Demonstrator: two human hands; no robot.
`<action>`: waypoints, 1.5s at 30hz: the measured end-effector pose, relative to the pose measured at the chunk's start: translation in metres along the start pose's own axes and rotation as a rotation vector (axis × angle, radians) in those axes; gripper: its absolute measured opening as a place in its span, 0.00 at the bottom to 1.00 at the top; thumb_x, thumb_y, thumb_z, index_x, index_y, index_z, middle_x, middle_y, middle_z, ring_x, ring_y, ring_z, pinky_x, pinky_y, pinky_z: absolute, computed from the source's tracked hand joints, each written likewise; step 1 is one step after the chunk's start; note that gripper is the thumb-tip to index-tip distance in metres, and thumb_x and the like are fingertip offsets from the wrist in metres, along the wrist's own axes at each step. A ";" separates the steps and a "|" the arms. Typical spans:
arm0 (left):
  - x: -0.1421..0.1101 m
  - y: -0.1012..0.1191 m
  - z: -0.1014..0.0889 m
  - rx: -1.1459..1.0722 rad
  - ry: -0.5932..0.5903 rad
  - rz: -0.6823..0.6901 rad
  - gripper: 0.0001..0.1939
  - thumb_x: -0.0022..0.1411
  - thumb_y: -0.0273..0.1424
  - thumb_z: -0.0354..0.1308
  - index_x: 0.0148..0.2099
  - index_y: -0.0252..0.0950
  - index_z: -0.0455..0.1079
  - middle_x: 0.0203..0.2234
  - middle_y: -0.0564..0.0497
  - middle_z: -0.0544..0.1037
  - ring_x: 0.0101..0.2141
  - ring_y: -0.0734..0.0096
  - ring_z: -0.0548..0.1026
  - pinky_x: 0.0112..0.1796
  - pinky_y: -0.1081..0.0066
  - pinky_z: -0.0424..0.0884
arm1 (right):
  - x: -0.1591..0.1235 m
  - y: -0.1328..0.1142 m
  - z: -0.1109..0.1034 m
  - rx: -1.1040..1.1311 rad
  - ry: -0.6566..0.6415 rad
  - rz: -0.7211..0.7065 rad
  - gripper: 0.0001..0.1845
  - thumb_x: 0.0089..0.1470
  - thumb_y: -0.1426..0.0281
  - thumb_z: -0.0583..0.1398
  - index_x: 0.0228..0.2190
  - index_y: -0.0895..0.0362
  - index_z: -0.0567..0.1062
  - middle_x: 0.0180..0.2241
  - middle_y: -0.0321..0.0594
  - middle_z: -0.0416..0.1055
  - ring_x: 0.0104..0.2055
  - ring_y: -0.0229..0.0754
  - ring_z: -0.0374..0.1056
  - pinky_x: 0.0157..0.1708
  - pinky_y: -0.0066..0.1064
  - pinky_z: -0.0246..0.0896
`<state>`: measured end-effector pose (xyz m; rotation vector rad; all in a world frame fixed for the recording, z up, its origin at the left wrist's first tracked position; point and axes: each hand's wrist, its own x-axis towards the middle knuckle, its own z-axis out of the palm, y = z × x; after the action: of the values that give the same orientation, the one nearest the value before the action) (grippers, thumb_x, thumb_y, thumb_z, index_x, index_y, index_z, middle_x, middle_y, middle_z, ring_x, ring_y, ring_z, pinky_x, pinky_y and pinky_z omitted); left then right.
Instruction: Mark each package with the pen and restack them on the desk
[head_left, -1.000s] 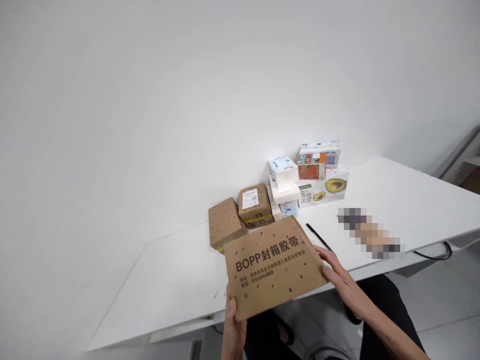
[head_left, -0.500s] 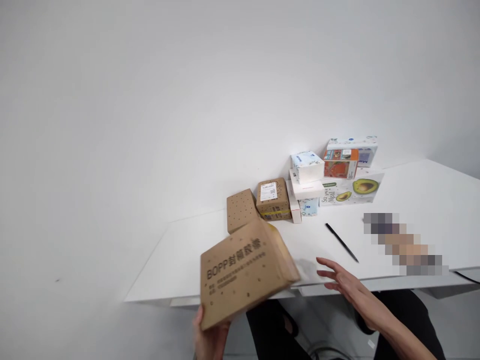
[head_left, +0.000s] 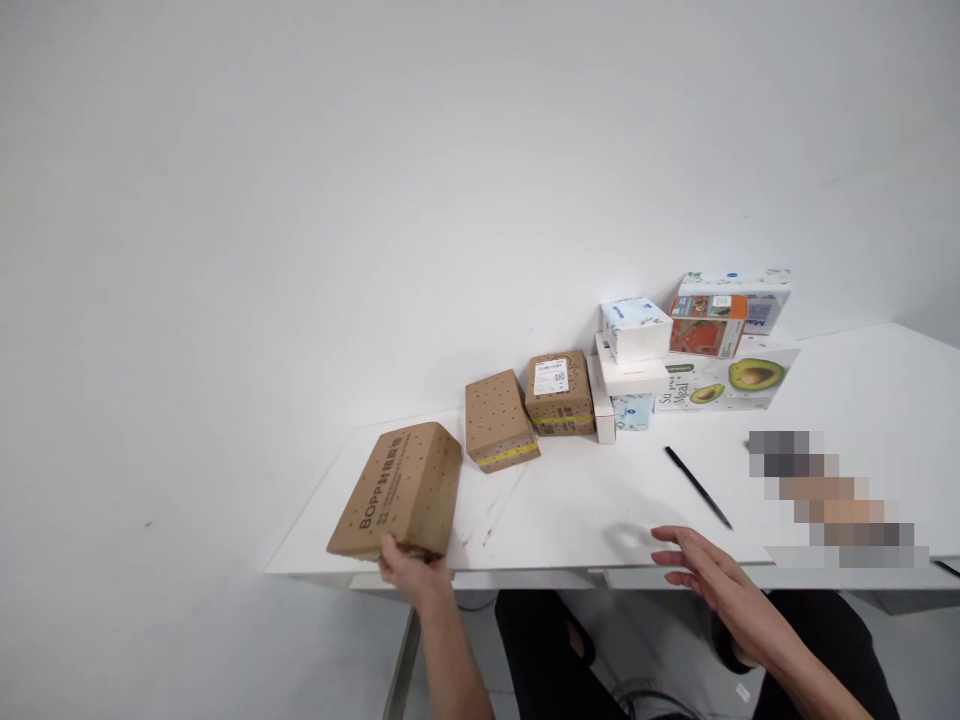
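Note:
My left hand (head_left: 412, 575) grips the near end of a brown cardboard box (head_left: 397, 485) printed with BOPP and dark characters. The box is tilted over the left part of the white table; whether its underside touches the tabletop I cannot tell. Right of it stands a dotted cardboard box (head_left: 499, 415) with yellow tape, and beyond that another cardboard box (head_left: 560, 395) with a white label. My right hand (head_left: 701, 565) hovers near the table's front edge, fingers apart and holding nothing. A black pen (head_left: 697, 487) lies just beyond it.
Against the wall, a white tissue pack (head_left: 636, 330) sits on white boxes (head_left: 634, 375). An orange-topped box (head_left: 707, 325) and another pack (head_left: 772, 285) rest on an avocado-printed box (head_left: 757, 378). A blurred-out patch (head_left: 832, 500) covers something on the right of the white table (head_left: 862, 400).
My left hand has carried the BOPP box leftward and away from me, turning it. The dotted box behind now shows its taped side. My right hand stays open in nearly the same place.

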<state>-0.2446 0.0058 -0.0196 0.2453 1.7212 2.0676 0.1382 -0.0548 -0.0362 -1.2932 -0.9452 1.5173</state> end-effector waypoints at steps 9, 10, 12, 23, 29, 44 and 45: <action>-0.010 -0.016 0.048 0.090 -0.096 -0.226 0.33 0.47 0.49 0.62 0.53 0.50 0.54 0.49 0.48 0.66 0.35 0.65 0.72 0.32 0.61 0.72 | 0.004 0.008 -0.005 0.011 0.063 0.010 0.26 0.52 0.46 0.55 0.38 0.53 0.78 0.48 0.49 0.72 0.46 0.53 0.71 0.43 0.43 0.70; -0.009 -0.018 0.047 0.103 -0.121 -0.261 0.32 0.48 0.50 0.61 0.53 0.50 0.54 0.49 0.48 0.65 0.36 0.65 0.72 0.33 0.61 0.72 | 0.004 0.008 -0.005 0.004 0.061 0.011 0.26 0.52 0.46 0.55 0.38 0.53 0.78 0.48 0.49 0.72 0.46 0.53 0.71 0.43 0.43 0.70; -0.011 -0.022 0.044 0.108 -0.178 -0.297 0.29 0.50 0.51 0.59 0.51 0.48 0.57 0.46 0.48 0.67 0.35 0.66 0.73 0.35 0.62 0.72 | 0.005 0.005 -0.006 -0.026 0.055 0.003 0.27 0.52 0.46 0.54 0.37 0.54 0.77 0.48 0.49 0.73 0.45 0.52 0.72 0.42 0.43 0.70; -0.095 -0.095 0.040 0.302 -0.529 0.056 0.18 0.46 0.43 0.63 0.36 0.36 0.72 0.30 0.48 0.75 0.33 0.66 0.74 0.39 0.64 0.70 | 0.109 -0.151 -0.003 -0.917 0.687 -0.783 0.37 0.52 0.52 0.57 0.58 0.59 0.62 0.57 0.59 0.56 0.58 0.62 0.54 0.50 0.52 0.57; -0.110 -0.103 0.038 0.493 -0.618 0.318 0.08 0.49 0.36 0.62 0.32 0.40 0.75 0.30 0.47 0.75 0.36 0.59 0.73 0.45 0.58 0.67 | 0.179 -0.196 0.032 -1.155 0.819 -0.643 0.37 0.51 0.51 0.58 0.57 0.58 0.62 0.61 0.64 0.47 0.54 0.70 0.51 0.45 0.62 0.50; -0.111 -0.107 0.036 0.589 -0.655 0.452 0.06 0.53 0.30 0.57 0.35 0.38 0.74 0.31 0.47 0.75 0.37 0.61 0.73 0.44 0.60 0.67 | 0.102 -0.171 0.014 -0.740 0.809 -1.113 0.25 0.53 0.60 0.58 0.50 0.58 0.67 0.49 0.54 0.55 0.56 0.56 0.55 0.52 0.46 0.57; -0.110 -0.108 0.035 0.578 -0.655 0.439 0.07 0.54 0.31 0.57 0.36 0.38 0.74 0.32 0.47 0.75 0.37 0.62 0.73 0.44 0.61 0.67 | 0.083 -0.155 0.014 -0.732 0.750 -1.147 0.24 0.53 0.61 0.59 0.51 0.55 0.66 0.49 0.52 0.55 0.57 0.56 0.55 0.51 0.46 0.59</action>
<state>-0.1091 0.0033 -0.1009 1.4068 1.8638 1.4065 0.1447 0.0709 0.0872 -1.2355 -1.3785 -0.2297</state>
